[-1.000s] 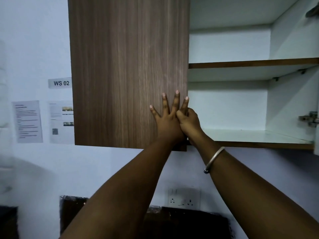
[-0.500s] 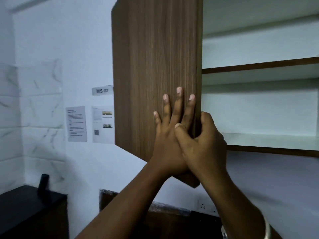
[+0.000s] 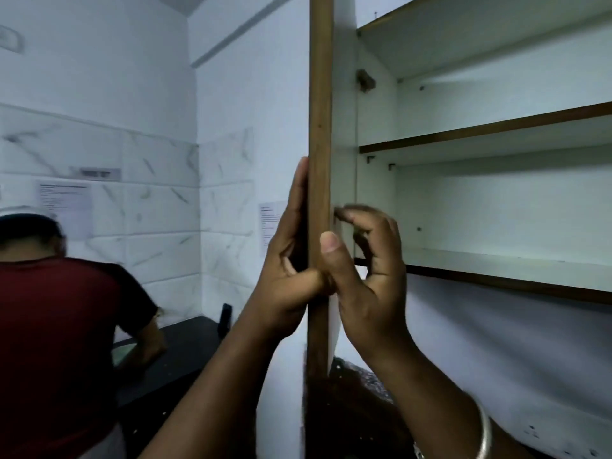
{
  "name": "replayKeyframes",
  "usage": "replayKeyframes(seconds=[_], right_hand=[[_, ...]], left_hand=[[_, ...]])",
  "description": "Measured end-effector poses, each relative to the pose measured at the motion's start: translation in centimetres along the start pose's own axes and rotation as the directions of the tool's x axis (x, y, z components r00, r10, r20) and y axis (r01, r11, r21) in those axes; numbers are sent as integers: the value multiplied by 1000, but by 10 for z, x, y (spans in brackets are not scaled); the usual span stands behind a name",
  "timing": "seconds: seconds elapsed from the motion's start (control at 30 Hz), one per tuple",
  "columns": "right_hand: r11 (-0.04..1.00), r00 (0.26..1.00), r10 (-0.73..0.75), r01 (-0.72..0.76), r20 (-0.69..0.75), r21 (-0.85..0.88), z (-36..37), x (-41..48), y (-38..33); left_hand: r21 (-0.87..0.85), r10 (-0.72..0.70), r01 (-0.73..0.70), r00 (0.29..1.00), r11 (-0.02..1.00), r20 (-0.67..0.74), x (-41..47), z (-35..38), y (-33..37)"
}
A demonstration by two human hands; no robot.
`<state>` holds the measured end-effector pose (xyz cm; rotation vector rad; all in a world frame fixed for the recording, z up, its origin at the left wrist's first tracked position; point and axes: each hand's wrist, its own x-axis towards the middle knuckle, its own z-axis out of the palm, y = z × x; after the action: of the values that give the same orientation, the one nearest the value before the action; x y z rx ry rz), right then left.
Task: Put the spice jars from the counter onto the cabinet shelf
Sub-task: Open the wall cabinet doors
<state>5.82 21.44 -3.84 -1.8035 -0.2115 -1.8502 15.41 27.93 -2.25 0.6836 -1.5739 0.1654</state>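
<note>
The brown wooden cabinet door point(image 3: 319, 94) stands edge-on to me, swung wide. My left hand point(image 3: 288, 260) lies flat against its outer face, fingers pointing up. My right hand point(image 3: 367, 283) holds the door's edge, thumb on the front edge and fingers curled onto the white inner face. Behind it the white cabinet is exposed, with a lower shelf point(image 3: 496, 270) and an upper shelf point(image 3: 480, 134), both bare. No spice jar is in view.
A person in a dark red shirt point(image 3: 59, 309) bends over a black counter point(image 3: 185, 342) at the left, where a small dark upright object point(image 3: 226, 318) stands. Marble wall tiles carry paper notices. A hinge point(image 3: 364, 79) sits inside the cabinet.
The door has swung outward from nearly closed to edge-on, exposing the left part of the cabinet. My view turned left, bringing the other person into sight. My right hand moved around the door's edge.
</note>
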Motion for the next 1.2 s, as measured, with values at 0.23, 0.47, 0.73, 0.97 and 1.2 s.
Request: replayKeyframes(seconds=[0.23, 0.47, 0.73, 0.97, 1.2], right_hand=[[993, 987, -101, 108, 125, -52, 111, 10, 15], [965, 989, -89, 116, 120, -237, 189, 4, 37], [892, 979, -116, 176, 165, -417, 225, 2, 62], [870, 979, -140, 193, 149, -453, 235, -1, 70], [943, 941, -177, 247, 288, -225, 183, -7, 52]], left_hand=[[-75, -229, 218, 949, 973, -216, -20, -93, 21], [-17, -344, 361, 872, 932, -349, -23, -159, 11], [59, -330, 391, 841, 918, -429, -23, -192, -9], [149, -262, 369, 842, 917, -472, -24, -194, -13], [639, 197, 67, 922, 766, -333, -31, -164, 1]])
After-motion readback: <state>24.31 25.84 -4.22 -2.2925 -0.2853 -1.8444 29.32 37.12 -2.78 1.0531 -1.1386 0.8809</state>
